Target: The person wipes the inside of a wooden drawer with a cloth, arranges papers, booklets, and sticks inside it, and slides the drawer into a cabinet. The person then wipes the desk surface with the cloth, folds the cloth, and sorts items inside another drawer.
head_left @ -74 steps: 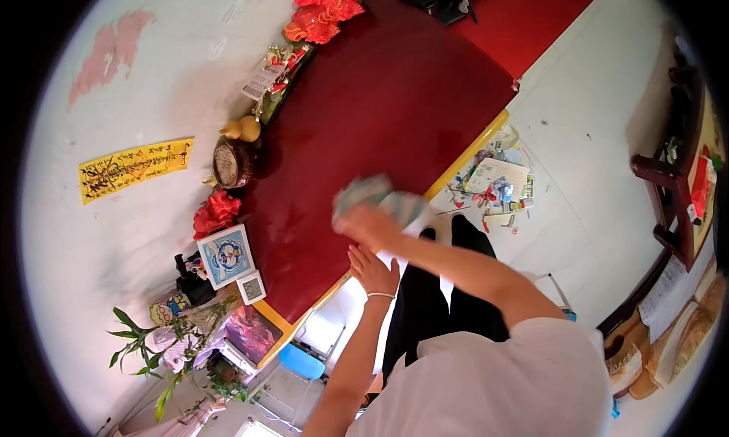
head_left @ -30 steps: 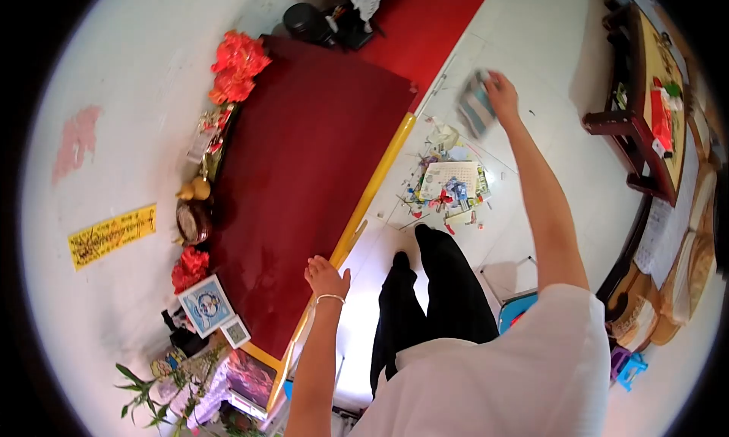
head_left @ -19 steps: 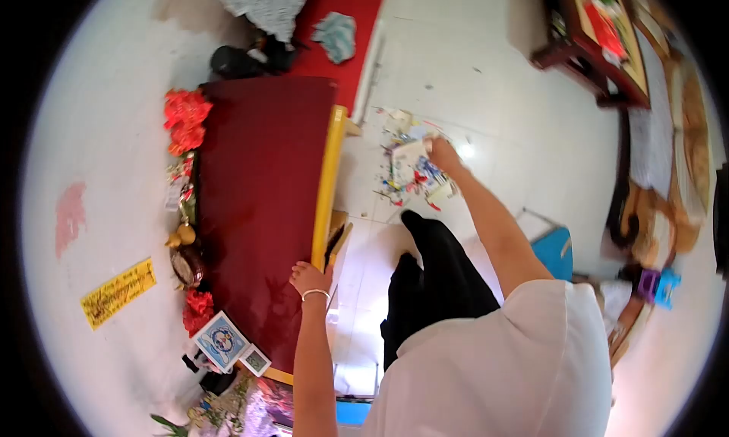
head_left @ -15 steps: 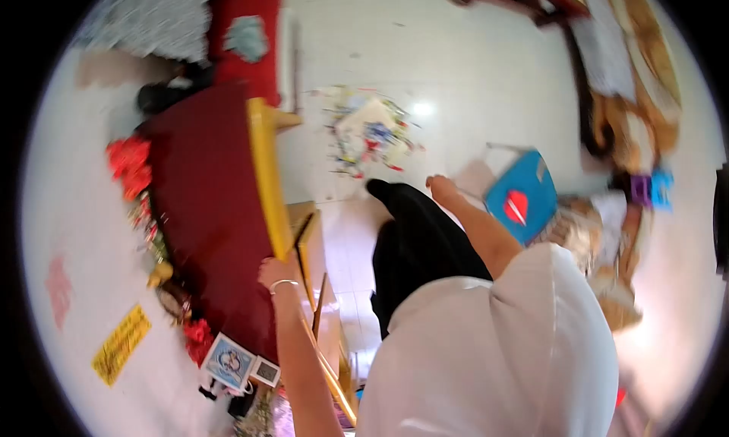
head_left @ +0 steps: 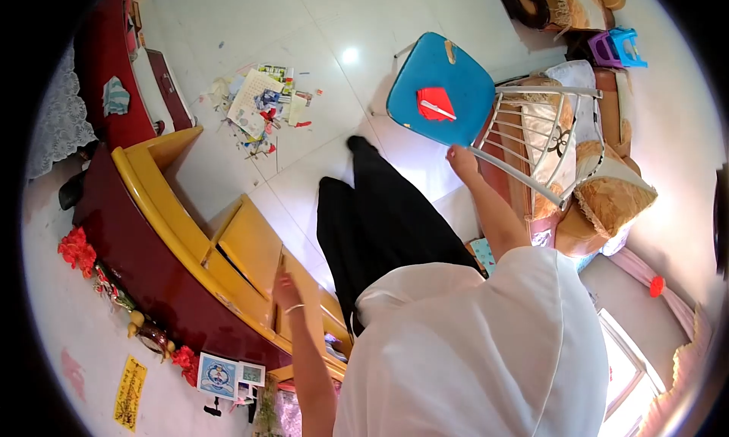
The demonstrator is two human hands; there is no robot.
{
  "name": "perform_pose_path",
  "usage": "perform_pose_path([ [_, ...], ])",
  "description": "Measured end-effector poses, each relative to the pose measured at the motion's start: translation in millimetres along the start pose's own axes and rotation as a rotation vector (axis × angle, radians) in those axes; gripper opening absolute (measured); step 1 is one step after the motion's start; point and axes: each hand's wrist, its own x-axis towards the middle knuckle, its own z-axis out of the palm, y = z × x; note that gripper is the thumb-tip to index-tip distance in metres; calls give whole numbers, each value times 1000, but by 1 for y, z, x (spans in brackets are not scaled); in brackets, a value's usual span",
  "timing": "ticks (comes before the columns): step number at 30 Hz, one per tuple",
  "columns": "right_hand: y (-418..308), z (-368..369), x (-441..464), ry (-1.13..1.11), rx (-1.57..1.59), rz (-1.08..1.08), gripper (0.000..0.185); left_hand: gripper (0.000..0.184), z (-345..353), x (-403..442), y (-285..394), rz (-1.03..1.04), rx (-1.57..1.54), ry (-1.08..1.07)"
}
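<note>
My left hand (head_left: 287, 291) is blurred, in front of the yellow cabinet doors (head_left: 254, 243) below the dark red top (head_left: 144, 247). Whether its fingers touch the cabinet front cannot be made out. One door panel stands out from the cabinet at an angle. My right hand (head_left: 462, 164) is loosely curled beside the front corner of a blue-seated chair (head_left: 414, 80), with nothing visible in it. On the seat lies a red piece of paper (head_left: 433, 95) with a white, knife-like object (head_left: 439, 110) across it.
Paper scraps and small bits (head_left: 254, 110) lie in a heap on the tiled floor ahead. Right of the chair are a sofa with cushions (head_left: 615, 190) and a purple and blue stool (head_left: 619, 48). Red flowers (head_left: 77, 251) and a framed picture (head_left: 219, 376) line the cabinet top's back edge.
The view has turned, bringing the chair nearer the middle and the scraps leftward. My left hand has moved from the cabinet top's edge to its front. My right hand now appears beside the chair seat.
</note>
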Motion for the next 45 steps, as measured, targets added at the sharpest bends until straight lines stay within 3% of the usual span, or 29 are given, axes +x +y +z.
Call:
perform_pose_path([
  [2,8,9,40,31,54,-20,26,11,43,-80,-20,720,1216,-293],
  [4,-1,4,73,152,52,-109,41,10,68,-112,-56,789,1097,-517],
  [5,4,11,91,205,24,-190,45,10,83,-129,-69,765,1094,-474],
  [6,1,19,120,255,5,-308,50,11,100,-142,-84,467,929,-470],
  [8,-4,26,147,288,-80,-340,64,15,119,-161,-107,-36,591,-411],
  [9,5,36,170,325,-53,-614,71,16,127,-165,-113,248,939,-393],
  [10,-1,33,174,203,-129,-348,73,24,151,-180,-92,153,1076,-384],
  [11,10,38,188,185,-95,-431,77,34,149,-175,-110,522,1312,-510],
  [12,15,37,193,139,-98,-437,81,43,163,-177,-99,255,1278,-543],
  [13,18,37,198,92,-100,-442,84,30,163,-173,-115,233,1080,-486],
  [16,19,33,201,78,-105,-347,85,35,179,-175,-113,15,774,-261],
  [17,25,40,208,123,-134,-320,84,51,179,-175,-111,96,745,-202],
  [22,33,62,240,167,-159,-237,77,47,144,-137,-129,137,560,-105],
  [24,15,63,236,-50,148,-313,62,40,116,-117,-137,73,223,-9],
  [26,-74,38,150,-518,959,-279,35,33,73,-85,-154,16,-70,21],
  [27,-123,18,107,-632,1063,-256,32,31,43,-63,-168,69,-252,-55],
  [28,-166,8,84,-753,1168,-236,29,30,27,-64,-147,31,-283,89],
  [29,-198,19,92,-706,911,-410,28,31,4,-49,-138,-45,-287,205],
  [31,-261,40,107,-511,383,-730,28,39,-49,-18,-144,-8,-493,290],
  [32,-297,52,97,29,-331,-1106,29,43,-66,-11,-137,33,-561,351],
  [34,-391,34,26,-605,631,-698,32,48,-90,-2,-104,-66,-664,570],
  [36,-433,105,86,-820,704,-657,36,51,-111,13,-90,-30,-795,595],
  [38,-487,107,8,-329,33,-1125,34,55,-123,29,-89,30,-925,620],
  [40,-527,110,-76,-141,-117,-1464,33,59,-124,35,-93,72,-922,639],
  [43,-564,149,-152,-408,-309,-1579,43,58,-106,24,-76,134,-897,684],
  [45,-583,159,-197,-595,-402,-1513,54,54,-104,23,-77,194,-879,734],
])
